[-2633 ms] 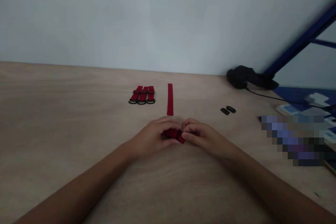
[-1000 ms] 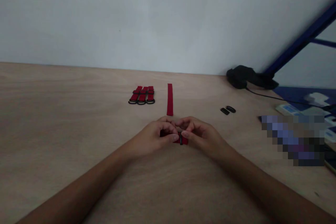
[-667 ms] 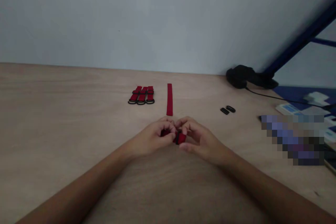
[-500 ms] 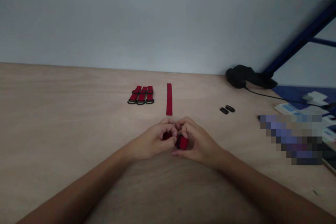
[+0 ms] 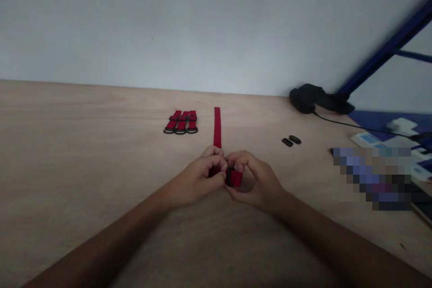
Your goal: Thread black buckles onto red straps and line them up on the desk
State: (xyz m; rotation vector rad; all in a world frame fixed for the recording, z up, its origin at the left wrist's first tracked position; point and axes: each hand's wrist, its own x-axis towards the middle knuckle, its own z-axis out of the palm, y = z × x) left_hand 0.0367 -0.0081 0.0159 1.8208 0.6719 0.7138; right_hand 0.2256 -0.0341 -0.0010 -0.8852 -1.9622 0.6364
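A short red webbing strap is folded over between my two hands, just above the table. A black slider buckle sits on it. My left hand pinches the strap on the left side, its fingers covering much of it. With thumb and fingertips, my right hand grips the looped end at the buckle. Directly beyond my hands lies a flat red strap. To its left, three red straps with black buckles and D-rings lie side by side.
Two loose black buckles lie to the right on the wooden table. A black object with a cable stands by the wall at the back right. At the right edge are a blurred-out item and white boxes.
My right hand's thumb has moved in to the underside of the strap's loop, and its fingers have shifted at the buckle. The left hand keeps its pinch, almost in place.
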